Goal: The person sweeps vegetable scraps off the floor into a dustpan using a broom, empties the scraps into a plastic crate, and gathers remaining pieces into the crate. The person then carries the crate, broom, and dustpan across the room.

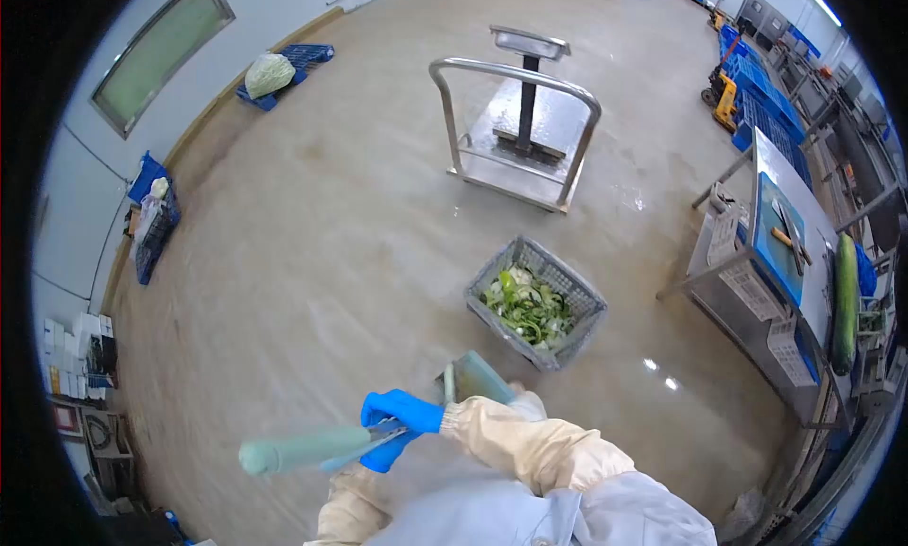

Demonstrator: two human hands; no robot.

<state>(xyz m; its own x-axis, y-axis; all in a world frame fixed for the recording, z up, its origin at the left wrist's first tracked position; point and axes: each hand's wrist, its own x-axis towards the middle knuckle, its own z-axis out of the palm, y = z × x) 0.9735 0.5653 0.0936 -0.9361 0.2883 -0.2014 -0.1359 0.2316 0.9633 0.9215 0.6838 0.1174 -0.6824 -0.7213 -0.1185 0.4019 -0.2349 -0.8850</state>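
My two blue-gloved hands are close together in front of my body. My right hand (405,411) is closed around a pale green handle (307,449), whose thick rounded end points left. Just below it, my left hand (386,453) is mostly covered, with its fingers bent around the handles. A second, thinner light-blue handle piece (345,459) comes out beside the first. Beyond my right sleeve, a green dustpan (480,380) rests near the floor. My arm hides whether either handle joins it.
A grey crate (577,305) of green vegetable scraps stands ahead. Behind it is a platform scale (530,135) with a metal rail. On the right, a steel table (821,291) carries a blue cutting board (771,229), knives and a long green gourd (845,305). The floor (312,262) looks wet.
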